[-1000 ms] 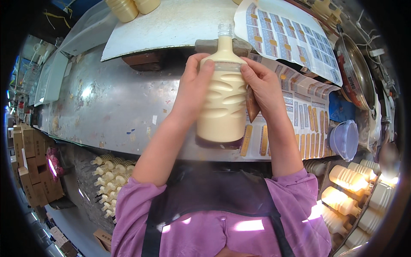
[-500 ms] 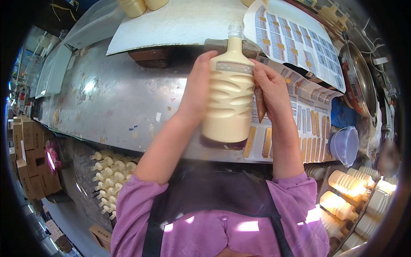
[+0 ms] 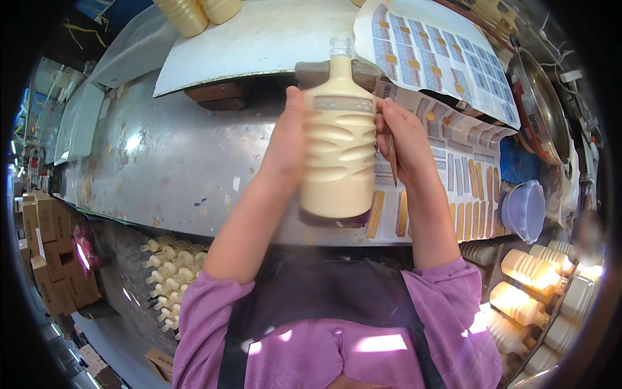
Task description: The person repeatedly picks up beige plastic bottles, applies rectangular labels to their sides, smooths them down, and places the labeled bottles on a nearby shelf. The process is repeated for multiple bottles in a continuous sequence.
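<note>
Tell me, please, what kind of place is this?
Probably a small workshop where bottles get filled and labelled. Both hands, left and right, hold a cream-coloured bottle over a metal table. Sticker sheets lie on it, and many similar bottles wait nearby.

Your cream ribbed plastic bottle (image 3: 338, 146) bears a pale band label (image 3: 343, 104); white sheets of blue-and-orange sticker labels (image 3: 435, 48) lie far right; brown cardboard boxes (image 3: 45, 259) stand left.

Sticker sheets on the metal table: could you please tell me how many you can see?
2. One sticker sheet lies at the far right of the table; another sticker sheet lies nearer, partly behind the bottle and right hand. More may be hidden.
</note>
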Available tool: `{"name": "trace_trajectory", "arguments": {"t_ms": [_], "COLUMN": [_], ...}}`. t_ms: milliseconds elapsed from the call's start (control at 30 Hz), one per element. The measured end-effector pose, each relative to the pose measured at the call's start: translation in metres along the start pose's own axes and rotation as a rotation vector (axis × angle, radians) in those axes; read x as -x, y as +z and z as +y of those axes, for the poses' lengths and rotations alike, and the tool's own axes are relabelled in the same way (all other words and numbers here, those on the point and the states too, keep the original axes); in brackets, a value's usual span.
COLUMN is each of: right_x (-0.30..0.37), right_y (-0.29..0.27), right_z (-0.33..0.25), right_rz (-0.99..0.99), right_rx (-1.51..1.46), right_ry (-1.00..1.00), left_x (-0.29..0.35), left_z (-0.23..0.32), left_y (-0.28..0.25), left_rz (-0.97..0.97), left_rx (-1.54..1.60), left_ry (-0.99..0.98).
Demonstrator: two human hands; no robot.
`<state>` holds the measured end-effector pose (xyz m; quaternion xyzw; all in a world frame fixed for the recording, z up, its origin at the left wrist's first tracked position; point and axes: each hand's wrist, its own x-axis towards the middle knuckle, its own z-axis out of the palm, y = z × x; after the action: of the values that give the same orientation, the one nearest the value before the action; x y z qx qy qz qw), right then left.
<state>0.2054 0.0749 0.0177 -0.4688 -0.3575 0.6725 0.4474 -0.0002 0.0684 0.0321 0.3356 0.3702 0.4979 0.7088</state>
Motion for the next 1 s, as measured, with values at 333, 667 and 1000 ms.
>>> {"name": "trace_trajectory", "arguments": {"t_ms": [333, 667, 1000], "right_x": [0.04, 0.043, 0.014], "right_y": [0.025, 0.025, 0.031], "right_z": [-0.026, -0.023, -0.019], "right_rz": [-0.041, -0.005, 0.04], "right_rx": [0.052, 0.215, 0.319], "right_ry": [-0.159, -0.244, -0.266], "left_x": [0.003, 0.01, 0.007], "left_z": [-0.013, -0.01, -0.011], "left_y": [-0.011, -0.004, -0.008], "left_rz": [0.016, -0.077, -0.024], "left_rx": [0.102, 0.052, -0.089], "left_ry": [0.031, 0.235, 0.211]}}
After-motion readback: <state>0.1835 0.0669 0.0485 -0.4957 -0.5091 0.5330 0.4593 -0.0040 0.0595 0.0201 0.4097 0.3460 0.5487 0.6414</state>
